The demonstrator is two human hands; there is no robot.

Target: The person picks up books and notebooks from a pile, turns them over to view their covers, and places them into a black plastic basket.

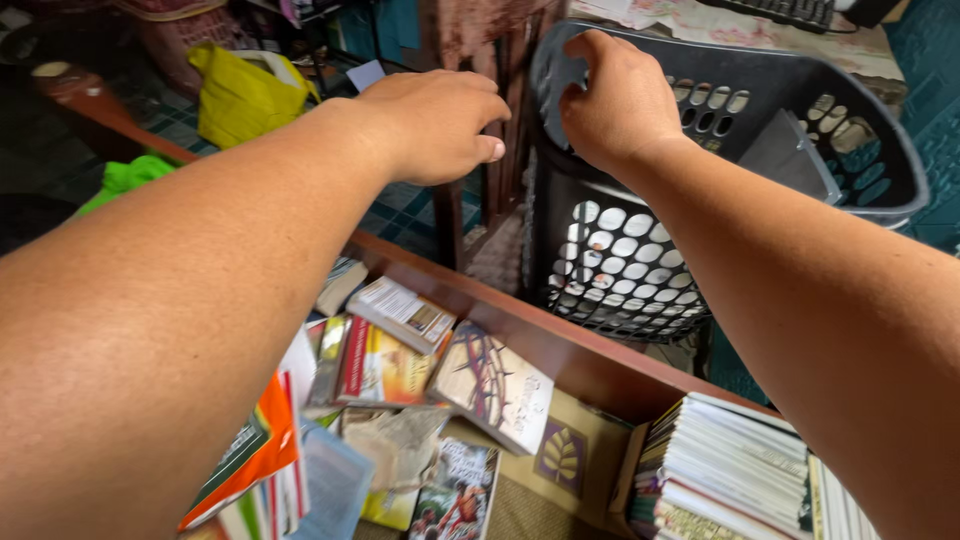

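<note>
My right hand [620,100] grips the near rim of a black perforated plastic basket [610,260] that stands on the floor beyond a wooden box. My left hand [430,125] hovers just left of the basket, beside a dark wooden table leg [500,190]. Its fingers are curled in and nothing shows in them. A flat dark grey piece [790,155] leans inside the basket. Both forearms stretch forward over the box.
Below my arms a wooden-edged box [560,345] holds several books and booklets, with a stack of thin booklets [730,470] at the right. A yellow bag [240,95] and a green cloth [125,178] lie on the tiled floor at left. A keyboard [780,10] sits on the table behind.
</note>
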